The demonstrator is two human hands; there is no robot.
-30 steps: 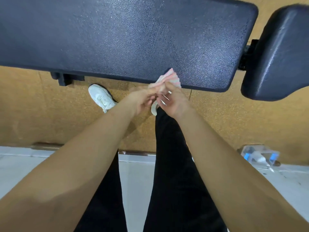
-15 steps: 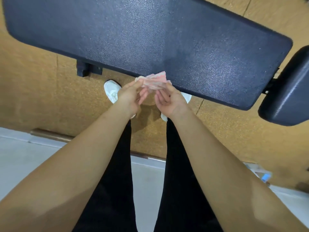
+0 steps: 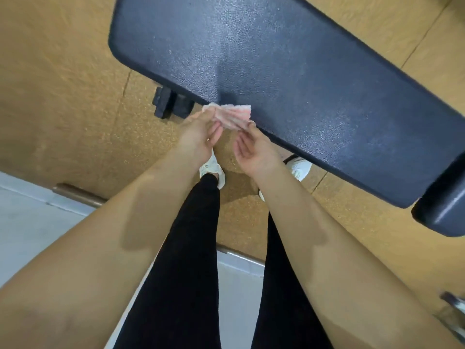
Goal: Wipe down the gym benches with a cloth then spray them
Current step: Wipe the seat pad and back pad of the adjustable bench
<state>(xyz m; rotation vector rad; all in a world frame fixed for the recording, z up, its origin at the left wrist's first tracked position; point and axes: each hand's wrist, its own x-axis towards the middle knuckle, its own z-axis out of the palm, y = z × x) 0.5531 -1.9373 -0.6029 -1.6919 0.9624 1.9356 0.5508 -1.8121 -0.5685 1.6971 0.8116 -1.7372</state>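
From the head camera, looking straight down, a long dark padded gym bench (image 3: 289, 79) runs from 11 o'clock toward 4 o'clock across the upper half of the view, its pebbled top catching a dull sheen. A 2nd dark pad (image 3: 442, 197) sits at its 4 o'clock end, just beside it, partly cut off by the frame edge. Both bare forearms reach up from the bottom of the view and meet at the near edge of the bench. A small pink-and-white cloth (image 3: 232, 116), bunched and folded, is held between the 2 hands right at that near edge, overlapping the bench's rim; whether it touches the pad cannot be told. The left hand (image 3: 198, 137) pinches the cloth's 9 o'clock end with thumb and fingertips, its back facing the camera. The right hand (image 3: 254, 152) is turned palm up with fingers loosely curled, and its fingertips grip the cloth's 3 o'clock end. Below the hands, 2 legs in black trousers (image 3: 186, 260) drop toward 6 o'clock, ending in white sneakers (image 3: 214, 170) on a tan speckled floor (image 3: 63, 96). A black bracket of the bench frame (image 3: 168, 103) shows under the pad at 10 o'clock from the hands. A pale tiled strip (image 3: 30, 217) lies at 8 o'clock, bordered by a brown metal threshold (image 3: 78, 193).
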